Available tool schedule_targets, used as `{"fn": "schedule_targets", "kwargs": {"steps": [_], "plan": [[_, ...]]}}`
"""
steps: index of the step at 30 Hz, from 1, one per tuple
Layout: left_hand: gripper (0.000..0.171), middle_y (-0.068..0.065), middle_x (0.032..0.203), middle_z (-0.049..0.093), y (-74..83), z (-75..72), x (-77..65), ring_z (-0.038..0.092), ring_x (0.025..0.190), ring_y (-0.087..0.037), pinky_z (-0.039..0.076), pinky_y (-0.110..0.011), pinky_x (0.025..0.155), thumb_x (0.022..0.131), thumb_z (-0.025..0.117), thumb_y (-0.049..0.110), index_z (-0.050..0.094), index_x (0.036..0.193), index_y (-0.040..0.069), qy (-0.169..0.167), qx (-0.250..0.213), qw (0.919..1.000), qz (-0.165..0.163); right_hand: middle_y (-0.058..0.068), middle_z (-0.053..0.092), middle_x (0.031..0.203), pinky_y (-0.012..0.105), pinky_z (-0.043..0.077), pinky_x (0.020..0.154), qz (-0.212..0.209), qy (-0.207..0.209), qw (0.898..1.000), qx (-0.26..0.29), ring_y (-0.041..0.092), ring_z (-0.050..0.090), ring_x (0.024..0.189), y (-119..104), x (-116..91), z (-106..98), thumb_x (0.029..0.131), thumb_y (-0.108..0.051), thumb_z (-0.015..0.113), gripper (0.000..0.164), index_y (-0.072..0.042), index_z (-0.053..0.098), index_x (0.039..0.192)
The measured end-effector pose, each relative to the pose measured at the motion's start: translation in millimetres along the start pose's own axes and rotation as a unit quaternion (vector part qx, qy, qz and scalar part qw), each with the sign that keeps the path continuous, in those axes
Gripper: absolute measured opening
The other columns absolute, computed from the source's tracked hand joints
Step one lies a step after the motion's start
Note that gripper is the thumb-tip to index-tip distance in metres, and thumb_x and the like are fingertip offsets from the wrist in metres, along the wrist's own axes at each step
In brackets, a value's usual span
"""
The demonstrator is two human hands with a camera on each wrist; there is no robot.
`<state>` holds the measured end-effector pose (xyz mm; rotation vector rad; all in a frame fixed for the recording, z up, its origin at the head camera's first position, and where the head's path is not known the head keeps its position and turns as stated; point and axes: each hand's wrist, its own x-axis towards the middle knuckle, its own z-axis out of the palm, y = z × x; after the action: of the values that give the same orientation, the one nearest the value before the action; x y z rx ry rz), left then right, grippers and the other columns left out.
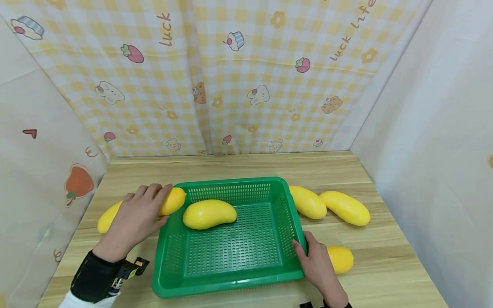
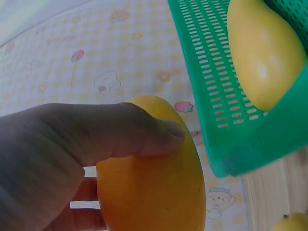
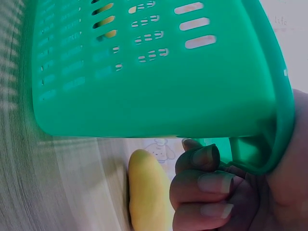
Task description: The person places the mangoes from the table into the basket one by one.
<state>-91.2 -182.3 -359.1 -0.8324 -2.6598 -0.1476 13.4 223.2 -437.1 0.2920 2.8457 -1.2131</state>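
My left hand (image 1: 136,216) grips a yellow mango (image 1: 172,202) just outside the left rim of a green plastic basket (image 1: 231,283). In the left wrist view, the thumb lies across this mango (image 2: 154,192), with other fingers behind it. Inside the basket, one mango (image 1: 209,214) lies on its side toward the left. My right hand (image 1: 317,262) holds the basket's right rim near the front corner, thumb on the inner side. From the right wrist view, its fingers (image 3: 204,185) curl under the rim beside the slotted wall.
Left of the basket, another mango (image 1: 108,218) lies partly behind my left hand. To the right are two mangoes, one (image 1: 309,203) against the basket and one (image 1: 344,208) farther out. A third (image 1: 340,259) sits beside my right hand. Patterned cloth (image 1: 239,77) hangs behind the wooden table (image 1: 385,265).
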Motion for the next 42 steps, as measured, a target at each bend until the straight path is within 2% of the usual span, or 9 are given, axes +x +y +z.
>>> {"fn": "schedule_targets", "kwargs": {"steps": [11,21,33,42], "plan": [[0.068,-0.021,0.109,0.056,18.5,4.5,20.2,0.055,0.096,-0.039,0.047,-0.051,0.07,0.068,0.084,0.019,0.055,0.127,0.0,-0.027,0.003,0.9995,0.019,0.005,0.064,0.086,0.027,0.049,0.06,0.001,-0.002,1.0,0.004,0.01,0.056,0.067,0.7,0.6,0.6,0.096,-0.022,0.059,0.036,0.002,0.055,0.122],[0.071,-0.018,0.111,0.055,39.2,12.2,43.2,0.053,0.099,-0.037,0.046,-0.049,0.075,0.07,0.084,0.024,0.054,0.13,0.002,-0.053,0.003,0.9963,0.068,0.006,0.065,0.088,0.028,0.049,0.061,0.002,0.003,1.0,0.004,0.011,0.057,0.068,1.3,1.1,0.5,0.096,-0.022,0.059,0.036,0.002,0.054,0.123],[0.071,-0.015,0.106,0.056,63.5,21.5,66.3,0.055,0.092,-0.033,0.049,-0.045,0.071,0.071,0.084,0.032,0.054,0.129,0.005,-0.04,0.006,0.9912,0.126,0.006,0.064,0.087,0.027,0.049,0.059,-0.002,0.007,1.0,0.008,0.01,0.056,0.067,3.5,0.9,2.1,0.096,-0.021,0.06,0.033,0.001,0.056,0.12],[0.069,-0.013,0.106,0.057,83.0,24.9,84.4,0.055,0.092,-0.03,0.049,-0.044,0.073,0.073,0.084,0.034,0.054,0.13,0.008,-0.042,0.002,0.9874,0.153,0.006,0.064,0.088,0.027,0.049,0.06,-0.003,0.008,1.0,0.01,0.011,0.056,0.068,4.2,1.7,2.0,0.096,-0.021,0.059,0.033,0.001,0.056,0.12]]}}
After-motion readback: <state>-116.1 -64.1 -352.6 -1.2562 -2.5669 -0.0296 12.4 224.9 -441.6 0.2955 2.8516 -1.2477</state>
